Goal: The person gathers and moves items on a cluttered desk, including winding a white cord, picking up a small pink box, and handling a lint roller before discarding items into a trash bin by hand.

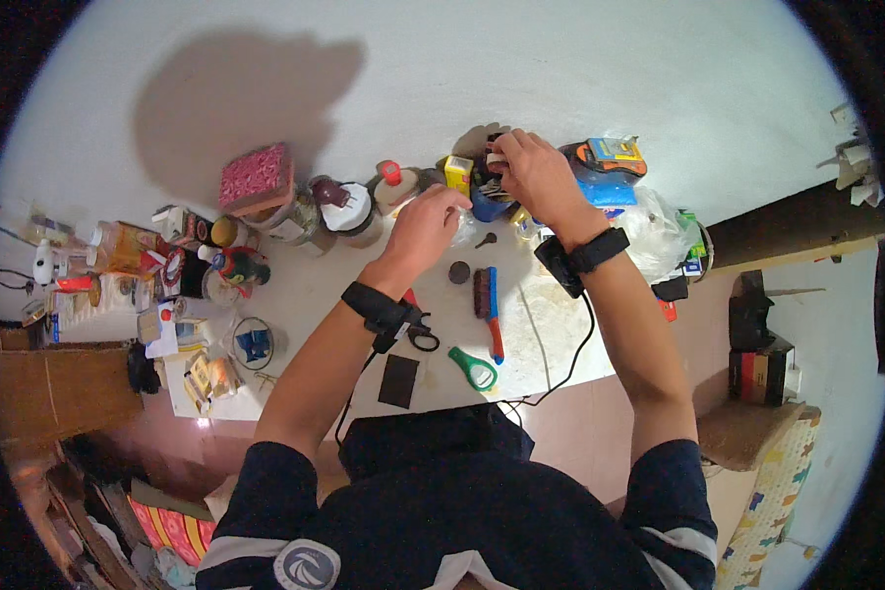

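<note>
My right hand [532, 173] is over a blue cup [489, 209] by the wall, its fingertips pinching a small dark-and-white item [495, 158] at the cup's mouth. Thin sticks or tools show inside the cup. My left hand [429, 227] hovers left of the cup, fingers loosely curled, with nothing visible in it; clear plastic [463, 230] lies beside its fingers. Below the hands on the white table [538, 346] are a small dark key-shaped piece [487, 239], a dark disc [459, 272], a brush [493, 310] with a blue-and-red handle, and a green-handled opener [476, 370].
Black-handled scissors [424, 339] and a dark flat rectangle [398, 381] lie near the front edge. Jars, a pink-topped container [257, 179] and a glass jar [254, 345] crowd the left. A plastic bag [656, 232] stands right. Cables hang from both wrist bands.
</note>
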Available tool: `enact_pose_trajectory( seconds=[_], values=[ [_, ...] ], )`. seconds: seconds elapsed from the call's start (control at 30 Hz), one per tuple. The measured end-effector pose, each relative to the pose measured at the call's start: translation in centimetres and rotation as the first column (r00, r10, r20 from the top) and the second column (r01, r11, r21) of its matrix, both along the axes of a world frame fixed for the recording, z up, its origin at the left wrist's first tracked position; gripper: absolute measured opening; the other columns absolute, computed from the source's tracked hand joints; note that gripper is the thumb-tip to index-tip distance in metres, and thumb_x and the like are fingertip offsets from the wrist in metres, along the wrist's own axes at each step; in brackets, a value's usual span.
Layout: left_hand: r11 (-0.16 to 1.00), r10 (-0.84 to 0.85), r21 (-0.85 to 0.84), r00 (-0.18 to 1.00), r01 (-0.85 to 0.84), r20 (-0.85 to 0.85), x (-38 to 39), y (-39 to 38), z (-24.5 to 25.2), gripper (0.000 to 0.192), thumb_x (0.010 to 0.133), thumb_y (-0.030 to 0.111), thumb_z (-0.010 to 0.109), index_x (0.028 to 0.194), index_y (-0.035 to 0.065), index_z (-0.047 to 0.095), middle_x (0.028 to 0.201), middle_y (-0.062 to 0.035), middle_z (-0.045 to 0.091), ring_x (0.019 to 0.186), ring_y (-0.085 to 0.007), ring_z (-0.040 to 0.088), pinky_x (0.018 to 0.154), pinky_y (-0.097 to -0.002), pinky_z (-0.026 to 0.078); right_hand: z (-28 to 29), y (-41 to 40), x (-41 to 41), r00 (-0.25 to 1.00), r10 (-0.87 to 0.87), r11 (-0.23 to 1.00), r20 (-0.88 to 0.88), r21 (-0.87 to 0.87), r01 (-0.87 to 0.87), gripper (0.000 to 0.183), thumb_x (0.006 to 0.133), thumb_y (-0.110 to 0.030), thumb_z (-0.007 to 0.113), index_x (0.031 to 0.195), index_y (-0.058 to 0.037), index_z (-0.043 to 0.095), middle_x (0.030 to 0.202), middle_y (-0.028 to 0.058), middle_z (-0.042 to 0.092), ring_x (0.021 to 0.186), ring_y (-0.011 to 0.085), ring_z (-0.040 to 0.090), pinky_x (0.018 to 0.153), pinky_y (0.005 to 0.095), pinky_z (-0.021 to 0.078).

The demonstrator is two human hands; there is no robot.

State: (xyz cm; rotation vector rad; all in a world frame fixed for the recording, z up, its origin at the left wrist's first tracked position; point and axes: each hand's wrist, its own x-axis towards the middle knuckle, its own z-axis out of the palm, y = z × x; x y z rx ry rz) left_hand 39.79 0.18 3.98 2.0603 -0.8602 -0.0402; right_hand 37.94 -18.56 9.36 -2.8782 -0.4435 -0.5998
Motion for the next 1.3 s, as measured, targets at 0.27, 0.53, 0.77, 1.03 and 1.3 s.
enact_pose_trajectory(
  seconds=[0.27,0.53,0.77,1.03,1.3],
  values=[
    [1.000,-0.017,-0.017,1.000,0.017,-0.016,-1.3,2.0,0.8,0.013,0.077,0.006,0.057,0.089,0.0021,0.060,0.088,-0.0110,0.060,0.080,-0.0226,0.059,0.072,-0.0310,0.046,-2.0,-0.3,0.6,1.000,-0.023,0.957,-0.010,-0.290,0.019,0.016,0.074,-0.010,0.052,0.090,-0.0074,0.054,0.086,0.0072,0.057,0.087,0.0234,0.053,0.074,0.0349,0.0418],
    [1.000,0.022,-0.011,0.987,-0.024,-0.160,-2.3,4.7,1.1,0.015,0.078,0.007,0.056,0.092,0.0014,0.059,0.089,-0.0111,0.061,0.079,-0.0204,0.059,0.072,-0.0291,0.046,-1.3,0.4,0.3,0.997,-0.072,0.963,-0.005,-0.260,0.068,0.016,0.073,-0.009,0.051,0.086,-0.0082,0.060,0.084,0.0048,0.059,0.084,0.0225,0.054,0.075,0.0349,0.0403],
    [0.998,0.054,-0.021,0.964,-0.062,-0.261,-4.4,8.2,1.3,0.016,0.080,0.009,0.055,0.093,0.0002,0.059,0.088,-0.0087,0.062,0.080,-0.0168,0.059,0.072,-0.0291,0.046,-2.1,-0.5,-0.7,1.000,0.006,0.956,-0.022,-0.293,-0.012,0.020,0.074,-0.009,0.048,0.090,-0.0105,0.060,0.092,0.0059,0.061,0.089,0.0214,0.055,0.079,0.0360,0.0397],
    [0.928,0.191,-0.160,0.799,-0.336,-0.570,-7.7,13.7,1.0,0.016,0.085,0.014,0.052,0.093,0.0019,0.059,0.076,-0.0059,0.062,0.060,-0.0084,0.056,0.051,-0.0209,0.043,-0.4,2.2,-6.8,0.991,-0.043,0.975,-0.129,0.211,0.069,0.011,0.077,-0.010,0.056,0.084,-0.0057,0.063,0.074,0.0126,0.061,0.069,0.0267,0.057,0.064,0.0372,0.0441],
    [0.894,0.335,0.049,0.590,-0.446,-0.734,-11.5,18.7,0.2,0.020,0.087,0.018,0.049,0.091,0.0006,0.058,0.063,-0.0048,0.057,0.053,-0.0062,0.050,0.046,-0.0195,0.039,-3.3,2.2,-17.3,0.784,-0.334,0.729,-0.523,0.384,0.567,0.021,0.080,-0.019,0.059,0.072,0.0006,0.060,0.057,0.0167,0.056,0.050,0.0258,0.056,0.049,0.0334,0.0409]
  ],
)
